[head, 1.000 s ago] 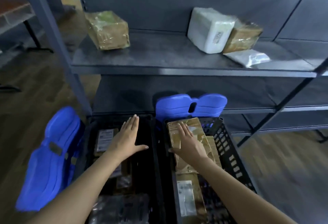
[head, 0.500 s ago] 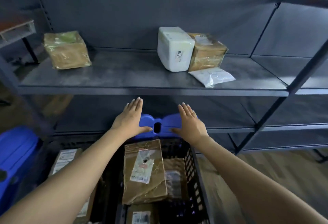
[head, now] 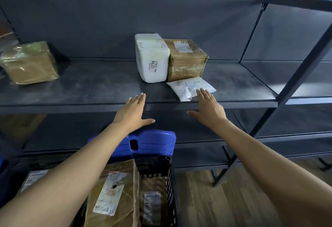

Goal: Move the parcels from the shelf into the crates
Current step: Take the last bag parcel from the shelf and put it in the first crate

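Observation:
On the dark shelf stand a white foam box, a brown taped box right beside it, and a flat white bag in front of them. Another brown box sits at the shelf's far left. My left hand is flat and empty at the shelf's front edge. My right hand is flat too, with its fingertips at the near edge of the white bag. Below, a black crate holds brown parcels.
A blue crate lid stands up behind the black crate. A second crate at lower left holds a labelled parcel. Slanted shelf braces run down on the right. Wooden floor lies to the right of the crates.
Both hands have risen from the crates to the shelf's front edge. My right hand has come up to the white bag. The view has tilted up toward the shelf.

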The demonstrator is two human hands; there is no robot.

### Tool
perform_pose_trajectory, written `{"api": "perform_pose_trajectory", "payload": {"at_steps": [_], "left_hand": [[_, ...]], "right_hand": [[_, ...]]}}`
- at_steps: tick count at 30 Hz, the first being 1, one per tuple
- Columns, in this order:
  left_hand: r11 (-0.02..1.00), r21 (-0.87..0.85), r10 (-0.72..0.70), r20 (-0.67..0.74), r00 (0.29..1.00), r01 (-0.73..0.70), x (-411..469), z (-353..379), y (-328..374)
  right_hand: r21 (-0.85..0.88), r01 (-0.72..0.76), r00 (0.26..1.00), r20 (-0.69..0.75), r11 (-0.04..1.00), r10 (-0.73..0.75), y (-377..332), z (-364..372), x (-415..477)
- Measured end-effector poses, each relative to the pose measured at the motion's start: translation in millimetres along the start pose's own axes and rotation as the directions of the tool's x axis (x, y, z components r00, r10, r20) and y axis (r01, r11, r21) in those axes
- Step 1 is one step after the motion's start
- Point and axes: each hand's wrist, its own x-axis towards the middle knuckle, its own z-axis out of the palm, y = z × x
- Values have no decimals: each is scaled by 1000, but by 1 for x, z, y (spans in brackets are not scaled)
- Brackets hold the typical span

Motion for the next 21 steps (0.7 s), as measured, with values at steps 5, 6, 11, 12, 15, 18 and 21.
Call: {"api": "perform_pose_trajectory", "payload": {"at_steps": [5,6,11,12,15,18,21], "left_hand": [[999,-18,37,1,999,-37,39,9,27],[999,-13,48,1,999,-48,48,11,32],[995,-20,94,1,996,-94,90,19,51],[995,-24,100,-3,995,-100,97,21,55],[992,-42,120,-14,993,-120,114,27,65],[990,-58,130,2,992,-129,126,34,71],[989,-62,136,9,991,-135,133,43,71]], "right_hand": [[-56,-10,1000,-11,998,10,26,-4,26],[-69,-1,1000,-16,998,0,31,-4,32],[-156,30,1000,-4,987,-31,50,-3,61],[-168,34,999,1,985,-34,53,-2,65],[-197,56,998,22,979,-53,61,2,75],[-213,74,997,37,974,-68,65,6,83],[-181,77,997,16,980,-75,67,10,89]]}}
